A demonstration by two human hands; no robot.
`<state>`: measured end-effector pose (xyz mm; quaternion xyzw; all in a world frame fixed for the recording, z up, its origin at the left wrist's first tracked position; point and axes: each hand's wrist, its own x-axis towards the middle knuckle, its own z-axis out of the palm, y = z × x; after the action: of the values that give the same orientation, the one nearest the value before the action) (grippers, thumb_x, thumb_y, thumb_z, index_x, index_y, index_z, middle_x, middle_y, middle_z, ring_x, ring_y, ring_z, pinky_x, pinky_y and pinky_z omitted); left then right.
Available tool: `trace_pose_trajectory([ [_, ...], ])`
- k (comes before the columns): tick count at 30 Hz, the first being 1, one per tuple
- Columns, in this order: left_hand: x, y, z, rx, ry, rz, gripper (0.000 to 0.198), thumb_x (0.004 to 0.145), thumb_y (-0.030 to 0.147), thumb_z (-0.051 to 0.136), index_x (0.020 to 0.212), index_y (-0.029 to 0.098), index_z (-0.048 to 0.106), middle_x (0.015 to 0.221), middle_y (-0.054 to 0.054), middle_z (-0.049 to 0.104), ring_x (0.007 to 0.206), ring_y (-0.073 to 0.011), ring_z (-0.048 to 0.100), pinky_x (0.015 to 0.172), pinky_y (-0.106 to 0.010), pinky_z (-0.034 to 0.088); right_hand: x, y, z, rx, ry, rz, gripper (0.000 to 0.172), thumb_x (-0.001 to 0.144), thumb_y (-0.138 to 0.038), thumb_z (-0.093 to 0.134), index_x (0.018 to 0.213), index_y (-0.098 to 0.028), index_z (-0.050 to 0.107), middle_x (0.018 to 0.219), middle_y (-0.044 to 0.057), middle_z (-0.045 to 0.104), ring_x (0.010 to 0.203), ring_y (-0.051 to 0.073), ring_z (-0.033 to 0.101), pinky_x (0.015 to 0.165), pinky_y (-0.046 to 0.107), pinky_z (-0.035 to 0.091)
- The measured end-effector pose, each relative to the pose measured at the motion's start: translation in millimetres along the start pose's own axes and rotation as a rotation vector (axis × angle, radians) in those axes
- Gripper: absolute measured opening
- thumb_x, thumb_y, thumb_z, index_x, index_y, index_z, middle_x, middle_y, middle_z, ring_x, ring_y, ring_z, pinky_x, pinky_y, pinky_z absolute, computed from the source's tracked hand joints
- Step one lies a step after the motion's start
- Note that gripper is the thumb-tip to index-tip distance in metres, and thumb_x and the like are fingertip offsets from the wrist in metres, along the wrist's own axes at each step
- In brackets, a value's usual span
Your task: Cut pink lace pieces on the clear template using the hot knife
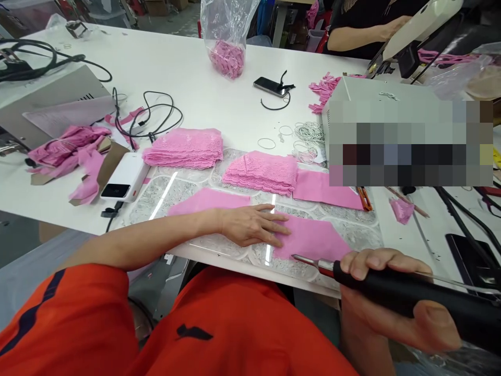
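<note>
My left hand (250, 224) lies flat with its fingers spread, the fingertips on the left part of a pink fabric piece (313, 237) at the table's front edge. My right hand (391, 292) is wrapped round a black-handled tool (415, 295) with a pointed metal tip. That tip is at the lower edge of the same fabric piece. Another pink fabric piece (211, 201) lies behind my left forearm. Farther back are two stacks of pink lace fabric, one on the left (183, 149) and one in the middle (260, 172). A flat pink piece (326, 189) adjoins the middle stack.
A white power bank (125, 177) and pink scraps (70, 149) are at the left. A bag of pink pieces (227, 57), a phone (272, 86) and rubber bands (309, 136) lie farther back. A grey box (352, 94) is at the right. Another person's arm (360, 37) shows behind.
</note>
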<state>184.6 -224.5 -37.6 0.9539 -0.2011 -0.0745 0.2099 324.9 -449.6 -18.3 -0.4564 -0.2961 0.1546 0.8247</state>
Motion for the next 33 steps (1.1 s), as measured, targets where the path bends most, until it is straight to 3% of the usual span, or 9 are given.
trace_pose_trajectory([
  [4,-1,-2,-1.5,-0.020,0.014,0.025,0.042,0.098,0.020,0.038,0.132,0.031,0.060,0.152,0.002,0.043,0.149,-0.0201,0.024,0.124,-0.044,0.007,8,-5,-19,-0.058,0.127,-0.077,0.032,0.058,-0.040,0.053,0.077,-0.020,0.067,0.063,-0.001,0.057,0.043,0.015,0.050,0.038,0.032,0.041],
  [9,-4,-9,1.9,0.050,0.076,0.121,0.046,0.096,0.015,0.039,0.137,0.028,0.055,0.152,-0.001,0.042,0.149,-0.0228,0.024,0.124,-0.047,0.005,22,-20,-57,-0.157,0.412,-0.290,0.030,0.057,-0.041,0.047,0.069,-0.019,0.062,0.056,-0.003,0.053,0.037,0.012,0.046,0.034,0.027,0.035],
  [15,-7,-16,8.2,0.134,0.158,0.201,0.053,0.094,0.009,0.041,0.143,0.029,0.048,0.155,0.001,0.037,0.149,-0.0189,0.023,0.124,-0.040,-0.004,19,-33,-81,-0.217,0.604,-0.320,0.026,0.058,-0.040,0.047,0.069,-0.019,0.059,0.058,-0.004,0.051,0.039,0.011,0.047,0.037,0.026,0.038],
  [19,-6,-14,5.6,0.181,0.118,0.207,0.055,0.094,0.008,0.039,0.145,0.029,0.045,0.155,0.000,0.036,0.149,-0.0189,0.022,0.124,-0.041,-0.004,15,-30,-79,-0.178,0.640,-0.291,0.026,0.057,-0.040,0.048,0.069,-0.019,0.059,0.059,-0.004,0.052,0.040,0.010,0.047,0.038,0.026,0.037],
  [33,-8,-16,8.4,0.148,0.121,0.206,0.054,0.092,0.007,0.040,0.143,0.023,0.048,0.153,-0.002,0.040,0.149,-0.0207,0.021,0.124,-0.042,-0.001,13,-27,-84,-0.275,0.582,-0.310,0.027,0.060,-0.041,0.045,0.070,-0.019,0.058,0.058,-0.003,0.049,0.040,0.011,0.046,0.038,0.028,0.038],
])
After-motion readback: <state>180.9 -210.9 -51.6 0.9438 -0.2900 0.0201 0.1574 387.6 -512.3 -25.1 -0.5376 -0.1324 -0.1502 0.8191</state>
